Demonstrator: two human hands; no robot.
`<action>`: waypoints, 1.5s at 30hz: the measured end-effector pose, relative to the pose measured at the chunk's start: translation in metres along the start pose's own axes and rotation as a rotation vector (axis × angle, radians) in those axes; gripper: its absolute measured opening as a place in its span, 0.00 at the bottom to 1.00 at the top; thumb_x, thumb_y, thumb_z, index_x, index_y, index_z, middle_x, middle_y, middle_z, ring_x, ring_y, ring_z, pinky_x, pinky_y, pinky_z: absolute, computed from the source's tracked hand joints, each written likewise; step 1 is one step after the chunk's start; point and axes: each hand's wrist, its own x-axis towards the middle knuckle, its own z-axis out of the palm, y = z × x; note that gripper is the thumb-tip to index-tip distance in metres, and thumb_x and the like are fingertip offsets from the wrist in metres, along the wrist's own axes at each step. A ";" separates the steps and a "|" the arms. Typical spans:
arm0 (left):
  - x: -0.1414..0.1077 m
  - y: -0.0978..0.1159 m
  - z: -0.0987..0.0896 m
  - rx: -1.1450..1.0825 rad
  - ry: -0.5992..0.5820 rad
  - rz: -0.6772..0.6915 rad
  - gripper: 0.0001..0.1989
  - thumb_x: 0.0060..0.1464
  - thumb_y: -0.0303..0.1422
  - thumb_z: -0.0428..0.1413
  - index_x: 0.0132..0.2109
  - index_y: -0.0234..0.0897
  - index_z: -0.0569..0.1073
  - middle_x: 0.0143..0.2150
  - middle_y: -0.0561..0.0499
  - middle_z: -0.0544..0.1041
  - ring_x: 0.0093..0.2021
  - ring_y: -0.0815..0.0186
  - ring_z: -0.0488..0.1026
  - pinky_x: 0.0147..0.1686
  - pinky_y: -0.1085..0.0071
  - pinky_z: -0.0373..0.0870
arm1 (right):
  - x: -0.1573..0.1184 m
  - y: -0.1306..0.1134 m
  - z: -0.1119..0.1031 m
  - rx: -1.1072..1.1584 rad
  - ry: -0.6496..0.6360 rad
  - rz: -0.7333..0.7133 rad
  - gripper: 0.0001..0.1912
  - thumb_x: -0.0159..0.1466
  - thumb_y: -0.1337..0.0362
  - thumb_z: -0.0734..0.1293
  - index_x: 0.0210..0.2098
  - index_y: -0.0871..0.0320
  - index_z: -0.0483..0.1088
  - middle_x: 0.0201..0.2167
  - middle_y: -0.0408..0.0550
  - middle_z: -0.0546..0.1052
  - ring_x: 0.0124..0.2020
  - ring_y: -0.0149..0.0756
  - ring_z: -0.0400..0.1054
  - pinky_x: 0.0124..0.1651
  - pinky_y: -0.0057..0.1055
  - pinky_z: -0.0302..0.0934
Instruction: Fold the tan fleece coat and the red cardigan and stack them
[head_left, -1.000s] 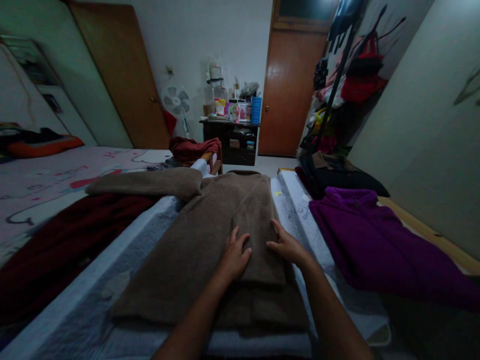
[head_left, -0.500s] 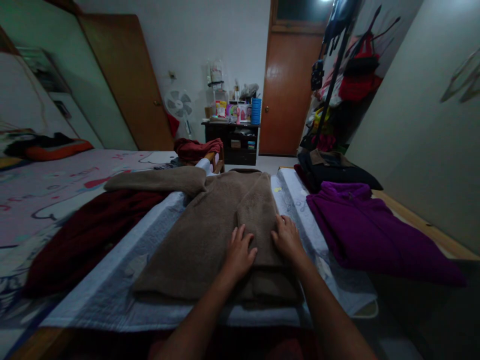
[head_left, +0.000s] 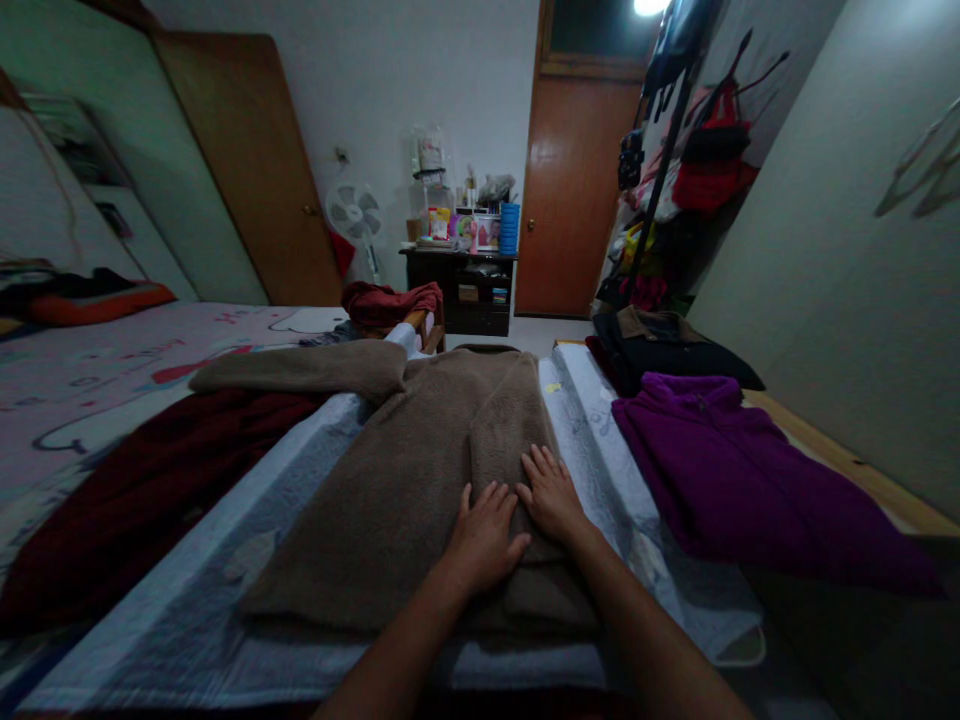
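A brown fleecy coat (head_left: 390, 510) lies spread on the pale blue bed cover (head_left: 187, 600). Its right sleeve is folded in over the body, while the other sleeve stretches out to the left. My left hand (head_left: 486, 535) rests flat on the folded sleeve, fingers apart. Just right of it, my right hand (head_left: 551, 495) lies on the coat near its right edge, with fingers spread. Neither hand grips the cloth.
A folded purple jacket (head_left: 750, 480) lies to the right, with dark folded clothes (head_left: 667, 350) behind it. On the left are a dark red garment (head_left: 172, 480) and a pink patterned bed (head_left: 97, 370). A fan (head_left: 356, 212) and a black cabinet (head_left: 427, 300) stand at the back.
My right hand has moved left from the coat's edge onto the folded sleeve. My left hand has slid slightly closer to me. The camera view has shifted a little.
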 end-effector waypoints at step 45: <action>0.048 -0.020 0.028 0.136 0.147 -0.053 0.27 0.60 0.34 0.44 0.65 0.32 0.60 0.68 0.43 0.57 0.69 0.58 0.50 0.66 0.57 0.44 | -0.028 -0.002 -0.019 0.020 -0.091 -0.099 0.28 0.66 0.65 0.55 0.64 0.64 0.57 0.68 0.55 0.55 0.68 0.45 0.46 0.68 0.43 0.40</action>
